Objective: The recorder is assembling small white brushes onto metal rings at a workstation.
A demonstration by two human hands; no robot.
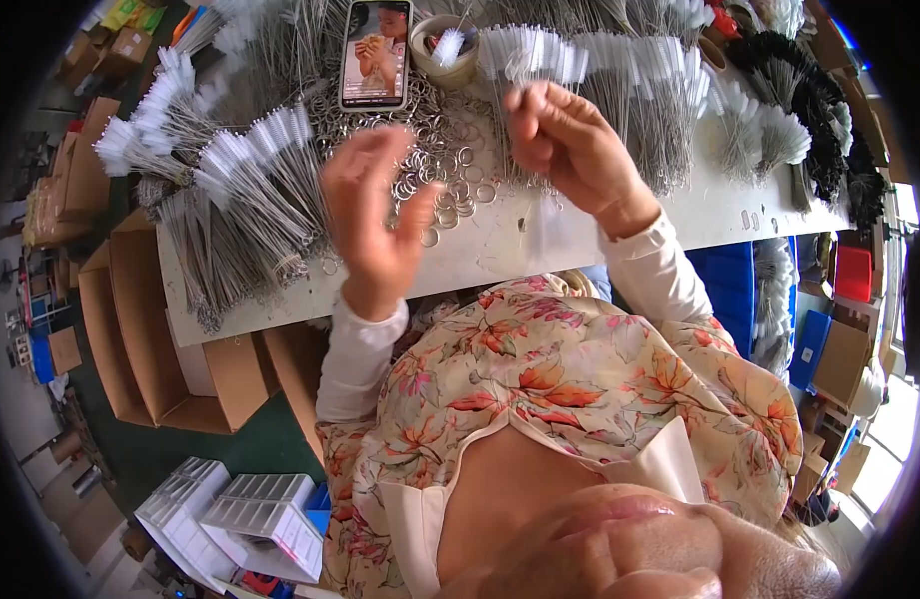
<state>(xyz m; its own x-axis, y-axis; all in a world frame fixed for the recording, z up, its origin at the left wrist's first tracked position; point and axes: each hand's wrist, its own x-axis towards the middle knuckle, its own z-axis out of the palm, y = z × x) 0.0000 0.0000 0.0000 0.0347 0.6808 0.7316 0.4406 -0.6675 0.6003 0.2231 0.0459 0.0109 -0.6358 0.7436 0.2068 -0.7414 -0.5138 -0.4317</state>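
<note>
Over the metal rings, my left hand (pixel 375 215) is raised, smeared by motion, thumb and fingers apart with nothing visible between them. To its right, my right hand (pixel 575 145) is closed in a pinch beside a row of white-bristled wire brushes (pixel 540 55). Whatever sits in its fingertips is too blurred to make out. Loose metal split rings (pixel 450 190) lie heaped on the white table (pixel 470 255) between the hands. More wire brushes (pixel 255 165) are bundled left of my left hand, bristles pointing away from me.
Behind the rings lie a phone (pixel 376 55) with a lit screen and a round tub (pixel 443 60) with a brush in it. Black-bristled brushes (pixel 829 120) are piled far right. Open cardboard boxes (pixel 140 329) stand left of the table; a blue crate (pixel 729 290) is at right.
</note>
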